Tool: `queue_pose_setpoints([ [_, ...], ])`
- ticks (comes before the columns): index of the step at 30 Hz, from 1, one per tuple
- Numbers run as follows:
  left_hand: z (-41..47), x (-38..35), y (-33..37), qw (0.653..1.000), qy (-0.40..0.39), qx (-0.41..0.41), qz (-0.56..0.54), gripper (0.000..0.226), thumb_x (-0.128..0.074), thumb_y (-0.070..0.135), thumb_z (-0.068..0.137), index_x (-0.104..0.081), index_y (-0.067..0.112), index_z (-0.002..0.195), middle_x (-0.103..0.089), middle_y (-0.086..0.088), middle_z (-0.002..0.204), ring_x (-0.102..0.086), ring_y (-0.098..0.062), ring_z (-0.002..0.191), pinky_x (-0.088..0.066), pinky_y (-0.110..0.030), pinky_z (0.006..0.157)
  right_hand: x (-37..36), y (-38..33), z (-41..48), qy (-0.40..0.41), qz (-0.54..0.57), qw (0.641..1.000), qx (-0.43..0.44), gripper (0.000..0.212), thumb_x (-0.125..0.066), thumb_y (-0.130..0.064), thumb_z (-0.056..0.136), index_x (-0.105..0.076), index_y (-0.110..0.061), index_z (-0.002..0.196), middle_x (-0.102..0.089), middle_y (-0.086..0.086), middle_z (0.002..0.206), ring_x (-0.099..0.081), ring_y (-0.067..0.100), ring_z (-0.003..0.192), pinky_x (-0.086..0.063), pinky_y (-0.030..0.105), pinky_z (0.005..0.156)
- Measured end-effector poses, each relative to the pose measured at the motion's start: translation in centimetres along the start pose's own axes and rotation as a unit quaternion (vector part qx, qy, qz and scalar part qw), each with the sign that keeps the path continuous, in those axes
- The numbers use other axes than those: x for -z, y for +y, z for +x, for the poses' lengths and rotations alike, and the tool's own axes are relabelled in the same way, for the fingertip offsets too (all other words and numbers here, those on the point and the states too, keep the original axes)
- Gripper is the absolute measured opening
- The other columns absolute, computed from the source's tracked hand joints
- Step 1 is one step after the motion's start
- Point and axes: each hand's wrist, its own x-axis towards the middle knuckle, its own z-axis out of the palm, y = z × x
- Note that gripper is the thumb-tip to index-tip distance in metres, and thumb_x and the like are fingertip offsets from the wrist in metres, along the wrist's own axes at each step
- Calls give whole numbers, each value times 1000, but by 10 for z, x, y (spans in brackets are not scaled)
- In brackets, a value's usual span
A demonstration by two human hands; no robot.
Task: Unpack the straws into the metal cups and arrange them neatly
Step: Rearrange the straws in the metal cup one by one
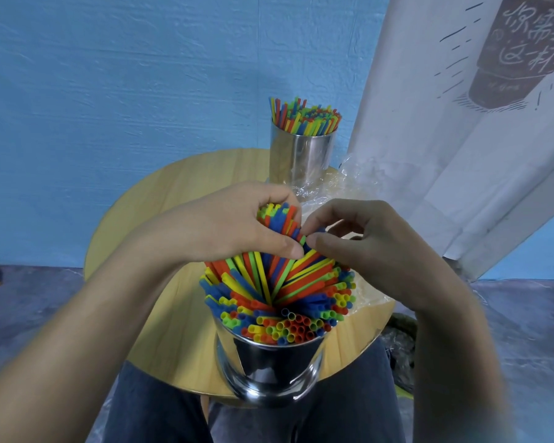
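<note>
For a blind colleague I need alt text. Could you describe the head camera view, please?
Two bare hands work above a metal cup packed with coloured straws on a round wooden table: the left hand grips a bundle of straws and the right hand pinches its tips. A second straw-filled cup and crumpled clear plastic wrap sit farther back.

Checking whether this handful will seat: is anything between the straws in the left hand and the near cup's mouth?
Nothing foreign shows. The left hand grips the bundle right over the near cup; only the straws already in it, splayed across its mouth, crowd the way. The right hand pinches its edge.
</note>
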Motion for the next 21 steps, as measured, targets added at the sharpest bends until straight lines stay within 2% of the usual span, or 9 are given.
queue_pose_setpoints([
  [3,0,-1,1,999,11,-3,39,25,-84,41,79,-66,30,93,-73,7,91,-71,-8,84,-61,-39,79,0,-1,0,4,17,1000,2,12,-68,-19,95,-77,-27,91,-73,-7,94,-70,9,85,-60,29,70],
  [5,0,-1,0,999,16,-4,49,24,-84,42,79,-67,32,92,-73,9,90,-71,-7,85,-60,-42,81,-1,-2,-1,3,36,999,2,14,-67,-16,95,-78,-24,92,-73,-7,91,-69,7,79,-57,24,66],
  [8,1,-1,-1,999,10,-8,42,20,-83,40,81,-68,34,93,-73,12,89,-71,-4,84,-60,-35,81,-1,-2,-2,5,58,998,3,14,-67,-13,96,-79,-21,92,-74,-6,89,-68,7,79,-57,24,66],
  [14,3,1,-1,1000,-13,-20,20,12,-79,32,86,-70,34,94,-73,15,89,-70,-2,85,-54,-15,72,-4,0,-1,19,78,997,-2,9,-71,-15,94,-72,-22,90,-73,0,94,-70,21,88,-60,37,74],
  [21,0,1,-1,1000,-11,-14,-5,9,-78,25,89,-71,26,94,-74,10,88,-72,-3,81,-53,-13,68,-2,-1,-3,1,47,998,-29,7,-67,-20,95,-72,-23,98,-74,-7,95,-72,10,87,-62,33,74],
])
